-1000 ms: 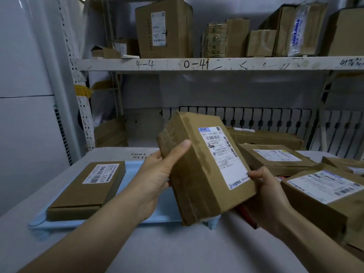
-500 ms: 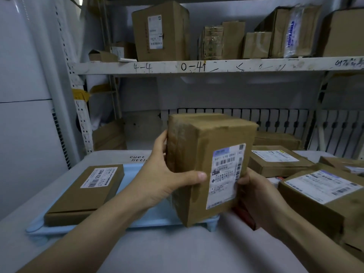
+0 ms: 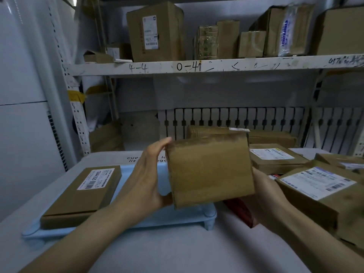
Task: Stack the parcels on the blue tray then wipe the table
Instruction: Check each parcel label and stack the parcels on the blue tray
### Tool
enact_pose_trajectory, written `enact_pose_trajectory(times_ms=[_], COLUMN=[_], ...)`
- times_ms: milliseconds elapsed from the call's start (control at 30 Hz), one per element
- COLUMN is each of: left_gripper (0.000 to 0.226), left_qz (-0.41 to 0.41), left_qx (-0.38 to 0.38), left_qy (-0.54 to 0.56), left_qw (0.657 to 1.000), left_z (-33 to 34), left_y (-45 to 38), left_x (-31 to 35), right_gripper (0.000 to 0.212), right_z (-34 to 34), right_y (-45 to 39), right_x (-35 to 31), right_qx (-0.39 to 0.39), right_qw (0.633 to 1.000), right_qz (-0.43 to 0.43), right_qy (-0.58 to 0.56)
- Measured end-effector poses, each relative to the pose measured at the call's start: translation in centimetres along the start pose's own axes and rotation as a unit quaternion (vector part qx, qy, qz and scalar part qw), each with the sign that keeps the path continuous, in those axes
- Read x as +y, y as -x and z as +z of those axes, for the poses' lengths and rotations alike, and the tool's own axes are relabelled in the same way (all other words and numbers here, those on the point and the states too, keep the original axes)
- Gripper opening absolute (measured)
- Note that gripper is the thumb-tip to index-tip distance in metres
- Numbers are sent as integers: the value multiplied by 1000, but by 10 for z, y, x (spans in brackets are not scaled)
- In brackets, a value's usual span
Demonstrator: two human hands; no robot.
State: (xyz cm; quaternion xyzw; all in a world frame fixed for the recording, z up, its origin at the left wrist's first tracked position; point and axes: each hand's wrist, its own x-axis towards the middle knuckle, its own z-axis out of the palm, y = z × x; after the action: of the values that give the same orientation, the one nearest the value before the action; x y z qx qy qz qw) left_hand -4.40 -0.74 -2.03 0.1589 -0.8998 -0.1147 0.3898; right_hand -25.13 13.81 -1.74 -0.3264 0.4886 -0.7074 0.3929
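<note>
I hold a brown cardboard parcel (image 3: 209,170) in the air over the right end of the blue tray (image 3: 161,217), a plain taped face turned toward me. My left hand (image 3: 147,178) grips its left side, fingers behind it and palm against the edge. My right hand (image 3: 266,196) holds its right side from below and behind, fingers hidden by the box. A flat labelled parcel (image 3: 82,196) lies on the left part of the tray. Several more labelled parcels (image 3: 323,192) sit piled on the table at the right.
The grey table (image 3: 177,251) runs out to the front. A red item (image 3: 242,213) lies under the right-hand pile. A white shelf (image 3: 197,67) above carries several boxes. A white slotted panel (image 3: 226,119) stands behind the table, and a white cabinet (image 3: 21,134) on the left.
The parcel has been turned in both hands: its shipping label faced me before, now a plain taped face does. It also sits slightly lower and further right.
</note>
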Motion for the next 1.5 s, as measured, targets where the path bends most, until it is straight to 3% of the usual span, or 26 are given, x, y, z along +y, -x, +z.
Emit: enact_pose_trajectory(times_ms=[133,200,267,333,433,567,700,767,833,900,1000,1067,1133,1267,1333,1467,1500], left_gripper=[110,105,92,78,98,123,122,112,97,106,124,126,120,118,111,47,40], left_qz=[190,240,270,288,300,321,314,300,275,226,83,-20,-117,-285,-334,-398,-416], left_qx=[56,66,74,76,84,95,101,100,97,80,56,56,72,61,44,5,-1], left_qy=[-114,-152,-173,-184,-198,-221,-214,-197,-165,-121,-23,64,164,296,329,373,375], left_qw=[973,957,944,937,929,916,920,928,942,963,995,996,977,910,882,838,829], left_z=[2,2,2,1,-1,-1,2,3,1,-3,-13,-17,-20,-21,-20,-22,-24], left_y=[0,3,7,12,16,18,19,17,13,10,4,-1,-8,-14,-13,-11,-11], left_x=[-23,-34,-40,-44,-48,-51,-51,-49,-46,-42,-30,-22,-18,-13,-6,-4,-6], right_gripper=[43,54,50,40,19,38,20,22,43,49,62,71,71,44,49,70,71], right_z=[1,-1,3,6,10,9,13,12,13,10,7,8,9,14,13,10,11], right_y=[-7,-7,-2,-2,-3,-5,-2,-3,-3,-5,-10,-15,-18,-18,-18,-22,-23], right_x=[1,0,-2,1,5,9,6,8,7,5,2,2,2,6,11,19,21], right_qx=[3,-27,-50,-76,-89,-104,-110,-109,-106,-102,-66,-65,-78,-118,-143,-146,-151], right_qw=[996,994,992,989,986,981,981,981,981,986,993,996,996,991,987,983,981], right_qz=[53,66,81,92,103,98,98,110,115,99,79,53,26,16,44,85,91], right_qy=[-77,-85,-88,-90,-101,-128,-123,-116,-111,-84,-49,-20,29,53,53,74,85])
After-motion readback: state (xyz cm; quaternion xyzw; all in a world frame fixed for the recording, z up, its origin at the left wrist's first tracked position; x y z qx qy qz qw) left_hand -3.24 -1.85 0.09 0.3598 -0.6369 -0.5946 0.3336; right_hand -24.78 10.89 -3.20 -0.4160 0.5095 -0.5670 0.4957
